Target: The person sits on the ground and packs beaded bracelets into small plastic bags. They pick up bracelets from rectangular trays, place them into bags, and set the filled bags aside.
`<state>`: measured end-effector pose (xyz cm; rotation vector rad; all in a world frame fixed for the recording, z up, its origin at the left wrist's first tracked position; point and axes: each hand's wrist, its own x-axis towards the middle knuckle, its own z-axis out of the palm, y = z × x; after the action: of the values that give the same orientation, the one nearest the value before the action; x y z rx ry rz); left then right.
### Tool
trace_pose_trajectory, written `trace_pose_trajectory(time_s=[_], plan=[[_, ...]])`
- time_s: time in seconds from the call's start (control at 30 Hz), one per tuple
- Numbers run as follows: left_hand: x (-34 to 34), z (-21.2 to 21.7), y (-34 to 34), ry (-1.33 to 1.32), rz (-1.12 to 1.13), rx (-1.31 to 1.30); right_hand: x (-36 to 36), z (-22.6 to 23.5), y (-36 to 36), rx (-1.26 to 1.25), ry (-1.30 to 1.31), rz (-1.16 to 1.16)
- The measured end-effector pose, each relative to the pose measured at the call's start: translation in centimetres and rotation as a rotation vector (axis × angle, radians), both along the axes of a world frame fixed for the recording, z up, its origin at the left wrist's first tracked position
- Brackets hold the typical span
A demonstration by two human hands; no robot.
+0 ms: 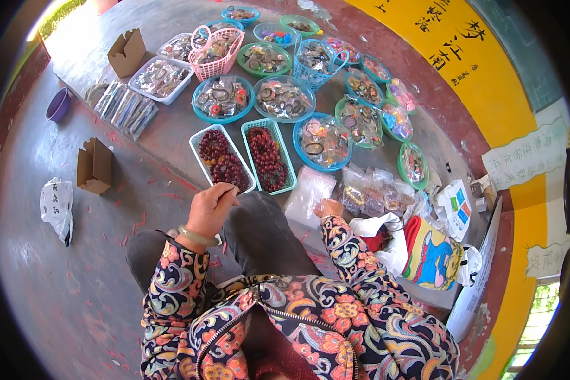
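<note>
My left hand (212, 209), with a pale bangle on its wrist, is raised over my knee just in front of a white basket (194, 147) of dark red bead bracelets (215, 144). Its fingers are curled together, and whatever they may hold is hidden. Beside that basket stands a pale green basket (289, 158) with more of these bracelets. To the right, my right hand (328, 208) has its fingers closed at the edge of a stack of clear plastic bags (310, 189). Bagged bead strings (364, 196) lie just beyond that hand.
Round basins of small packaged trinkets (323, 142) fill the raised floor ahead, with a pink basket (216, 63) and a blue basket (315, 77) among them. Open cardboard boxes (95, 166) and a purple bowl (58, 105) stand left. Bags and a colourful cloth (430, 253) lie right.
</note>
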<state>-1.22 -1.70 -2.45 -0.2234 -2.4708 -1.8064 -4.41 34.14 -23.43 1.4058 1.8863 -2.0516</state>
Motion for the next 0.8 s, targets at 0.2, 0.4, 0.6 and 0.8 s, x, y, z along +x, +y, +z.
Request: trace_pose_trajectory(time_s=[0.2, 0.4, 0.6, 0.8], plan=[[-0.1, -0.4, 0.0, 0.0, 0.003, -0.011, 0.0, 2.7, 0.7, 0.378, -0.208, 0.352], [-0.1, -0.2, 0.3, -0.025, -0.007, -0.013, 2.1, 5.8, -1.2, 1.317, 0.12, 0.795], [-0.3, -0.5, 0.5, -0.031, -0.025, -0.076, 2.6, 2.6, -4.7, 1.389, 0.049, 1.125], [-0.2, -0.8, 0.3, -0.045, 0.008, -0.078, 2.0, 0.2, -4.0, 1.35, 0.088, 1.107]])
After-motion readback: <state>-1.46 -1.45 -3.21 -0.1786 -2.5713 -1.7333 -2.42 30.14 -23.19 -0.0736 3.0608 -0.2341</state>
